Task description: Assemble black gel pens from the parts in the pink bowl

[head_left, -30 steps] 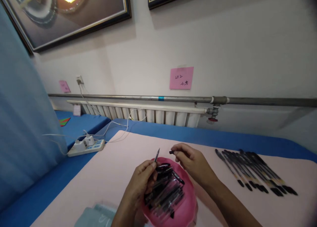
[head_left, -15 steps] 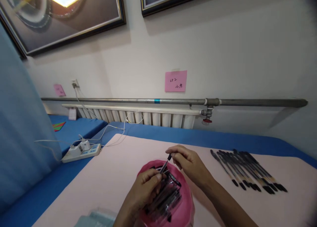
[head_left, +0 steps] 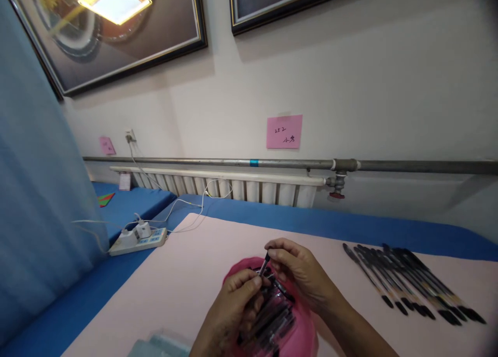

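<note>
My left hand (head_left: 237, 300) is closed, its thumb and fingers pinching a slim pen-like stick (head_left: 264, 266) with a silvery shaft and a black end. The fingertips of my right hand (head_left: 299, 269) are closed on the stick's black upper end. Whether that end is a separate cap, I cannot tell. Both hands are above a pink bowl (head_left: 307, 336) with a wavy rim. Inside it lie several dark slim pieces (head_left: 272, 320), some seemingly in clear plastic; my left hand hides part of them.
Several long dark sticks with black ends (head_left: 416, 284) lie side by side on the pink sheet (head_left: 155, 284) at right. A power strip (head_left: 138, 241) with white plugs and cables stands at left. Pale blue-green folded material (head_left: 159, 346) is at the front edge. A radiator (head_left: 249, 191) runs behind.
My right hand has come a little lower and closer to my left, and its fingers now cover more of the black end. The whole view has shifted slightly.
</note>
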The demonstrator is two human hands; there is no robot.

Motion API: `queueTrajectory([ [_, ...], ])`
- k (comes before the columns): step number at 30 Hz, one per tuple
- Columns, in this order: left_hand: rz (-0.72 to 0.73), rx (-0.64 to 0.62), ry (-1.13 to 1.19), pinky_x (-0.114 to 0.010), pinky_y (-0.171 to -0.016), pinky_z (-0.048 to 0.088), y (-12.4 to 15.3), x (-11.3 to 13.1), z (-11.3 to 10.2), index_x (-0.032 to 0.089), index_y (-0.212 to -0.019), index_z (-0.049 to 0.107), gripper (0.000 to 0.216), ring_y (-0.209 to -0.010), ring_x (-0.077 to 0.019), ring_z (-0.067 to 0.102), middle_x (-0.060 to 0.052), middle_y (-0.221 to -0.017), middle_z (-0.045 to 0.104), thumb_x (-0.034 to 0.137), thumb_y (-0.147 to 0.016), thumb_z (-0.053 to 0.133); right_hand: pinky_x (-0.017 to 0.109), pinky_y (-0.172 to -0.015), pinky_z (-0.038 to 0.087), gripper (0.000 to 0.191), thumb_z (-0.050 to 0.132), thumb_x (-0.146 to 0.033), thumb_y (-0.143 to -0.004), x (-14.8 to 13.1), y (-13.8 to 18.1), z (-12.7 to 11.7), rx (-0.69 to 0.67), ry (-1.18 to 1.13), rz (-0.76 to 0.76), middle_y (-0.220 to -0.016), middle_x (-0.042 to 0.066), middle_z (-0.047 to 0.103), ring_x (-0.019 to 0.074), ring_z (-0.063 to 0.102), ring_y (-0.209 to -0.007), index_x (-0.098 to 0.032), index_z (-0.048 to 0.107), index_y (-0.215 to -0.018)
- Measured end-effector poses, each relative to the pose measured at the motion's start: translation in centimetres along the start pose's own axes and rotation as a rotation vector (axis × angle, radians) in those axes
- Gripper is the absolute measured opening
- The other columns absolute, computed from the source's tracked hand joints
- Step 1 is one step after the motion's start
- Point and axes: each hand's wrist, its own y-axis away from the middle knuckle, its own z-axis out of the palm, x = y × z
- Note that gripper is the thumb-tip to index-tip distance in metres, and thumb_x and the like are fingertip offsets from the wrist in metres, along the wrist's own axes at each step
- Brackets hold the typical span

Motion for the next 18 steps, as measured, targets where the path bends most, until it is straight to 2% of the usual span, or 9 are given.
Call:
queueTrajectory([
  [3, -0.018, -0.006, 0.012, -0.018, -0.033, 0.004, 0.1, 0.1, 0.2, 0.016, -0.079, 0.061, 0.035, -0.030, 0.0000, 0.019, 0.007, -0.046, 0.042, 0.048, -0.068, 0.068, 0.016, -0.041, 0.030, 0.021, 0.072, -0.027, -0.062, 0.3, 0.0, 0.2, -0.032, -0.115, 0.078, -0.048, -0.006, 0.049, 0.0052, 0.039, -0.042, -0.015, 0.062, -0.076],
  [7, -0.025, -0.015, 0.062, -0.018, -0.032, 0.003, -0.2, -0.2, 0.0, 0.016, -0.082, 0.058, 0.036, -0.030, 0.0004, 0.018, 0.008, -0.045, 0.043, 0.048, -0.069, 0.067, 0.017, -0.040, 0.031, 0.023, 0.076, -0.026, -0.058, 0.4, 0.0, 0.4, -0.008, -0.153, 0.109, -0.049, -0.005, 0.050, 0.0055, 0.040, -0.043, -0.014, 0.063, -0.072],
  [13, -0.038, -0.005, 0.127, -0.016, -0.033, 0.002, -0.3, -0.5, -0.4, 0.017, -0.079, 0.050, 0.036, -0.030, 0.0010, 0.019, 0.008, -0.048, 0.046, 0.046, -0.068, 0.069, 0.017, -0.043, 0.031, 0.024, 0.077, -0.030, -0.058, 1.5, 0.0, 0.9, -0.055, -0.096, 0.138, -0.051, -0.004, 0.051, 0.0072, 0.047, -0.047, -0.014, 0.060, -0.066],
  [18, -0.065, 0.006, 0.199, -0.016, -0.033, 0.003, -0.3, -0.3, -0.3, 0.017, -0.079, 0.049, 0.039, -0.030, 0.0008, 0.019, 0.008, -0.048, 0.046, 0.051, -0.069, 0.065, 0.018, -0.041, 0.027, 0.026, 0.072, -0.037, -0.064, 2.6, -0.3, 0.8, -0.087, 0.013, 0.080, -0.051, -0.005, 0.050, 0.0051, 0.037, -0.042, -0.015, 0.058, -0.063],
])
